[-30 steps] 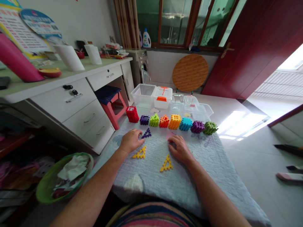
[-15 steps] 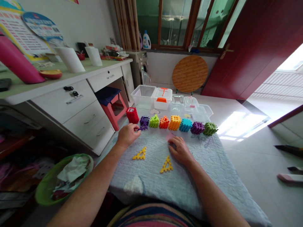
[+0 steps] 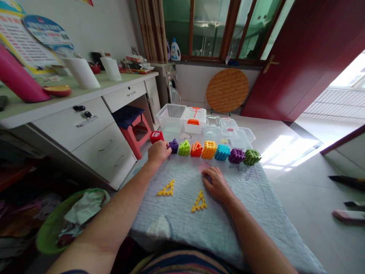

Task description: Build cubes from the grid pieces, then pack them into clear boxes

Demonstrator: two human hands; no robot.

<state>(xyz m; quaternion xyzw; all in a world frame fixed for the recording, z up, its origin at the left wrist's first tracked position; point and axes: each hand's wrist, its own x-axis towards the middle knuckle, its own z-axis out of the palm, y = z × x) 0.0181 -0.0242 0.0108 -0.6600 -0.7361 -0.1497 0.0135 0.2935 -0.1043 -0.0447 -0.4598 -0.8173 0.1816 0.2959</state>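
My left hand (image 3: 159,153) is at the left side of the dark purple stack of interlocking pieces (image 3: 173,146), its fingers closed on a dark purple triangular piece at that stack. The fingertips partly hide where piece and stack meet. Behind this hand, the red stack (image 3: 156,136) is partly covered. My right hand (image 3: 217,183) rests palm down on the cloth with loosely spread fingers and holds nothing. Two yellow toothed triangles lie flat between my forearms, the left triangle (image 3: 167,188) and the right triangle (image 3: 199,202).
Rightward from the purple stack run lime (image 3: 184,147), orange-red (image 3: 196,149), yellow (image 3: 209,149), blue (image 3: 222,152), violet (image 3: 236,155) and green (image 3: 252,156) stacks. Clear plastic boxes (image 3: 194,121) stand behind them. A pink stool (image 3: 139,135) is beside the table, by a white desk (image 3: 65,121).
My left hand has moved forward and slightly right, bringing the purple triangular piece from in front of the purple stack up against it. My right hand stays resting on the cloth.
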